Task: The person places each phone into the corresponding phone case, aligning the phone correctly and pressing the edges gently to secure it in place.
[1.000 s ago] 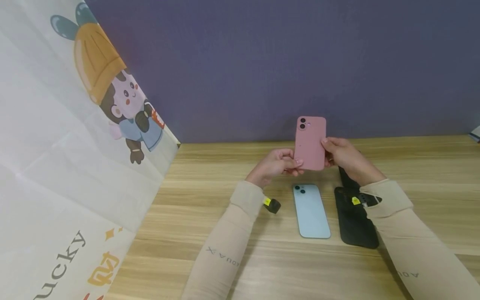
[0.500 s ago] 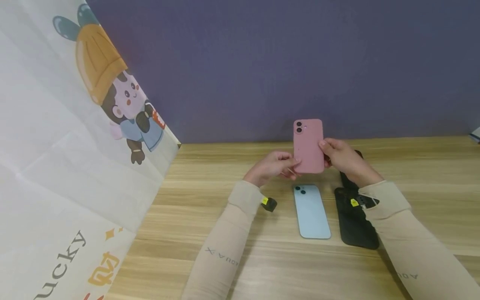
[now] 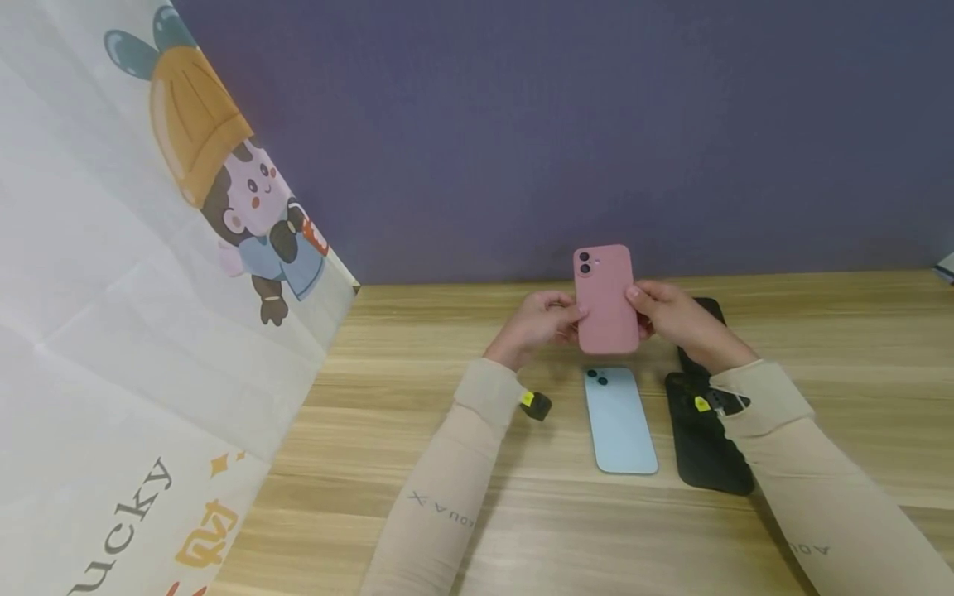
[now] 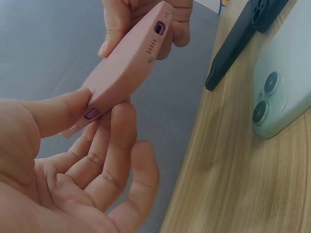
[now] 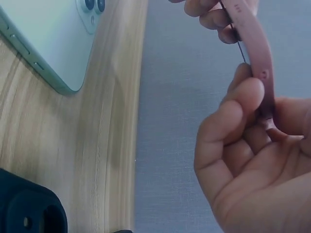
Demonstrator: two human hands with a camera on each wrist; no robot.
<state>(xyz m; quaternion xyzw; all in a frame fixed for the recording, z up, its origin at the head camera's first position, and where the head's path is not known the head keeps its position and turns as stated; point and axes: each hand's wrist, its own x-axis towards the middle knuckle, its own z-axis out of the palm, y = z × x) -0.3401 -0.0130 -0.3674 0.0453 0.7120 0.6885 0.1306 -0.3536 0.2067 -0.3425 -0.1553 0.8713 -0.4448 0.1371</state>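
Note:
A phone in a pink case (image 3: 605,310) is held up, back toward the head camera, its two lenses at the top left. My left hand (image 3: 538,324) pinches its left edge between thumb and fingers. At its right edge my right hand (image 3: 681,319) grips with the thumb on the back and fingers behind. Port and speaker cutouts show along the pink case's (image 4: 116,73) bottom end in the left wrist view. In the right wrist view a thin dark edge runs beside the pink case (image 5: 257,48). The screen side faces away from the head camera.
A pale blue phone (image 3: 621,422) lies back up on the wooden table (image 3: 417,372), below the hands. Two black phone cases (image 3: 701,447) lie to its right, partly under the right forearm. A blue-grey wall (image 3: 477,149) rises behind; a printed white sheet (image 3: 112,331) hangs left.
The pink-cased phone has moved lower and slightly left with both hands. My left hand's grip has shifted up along its left edge.

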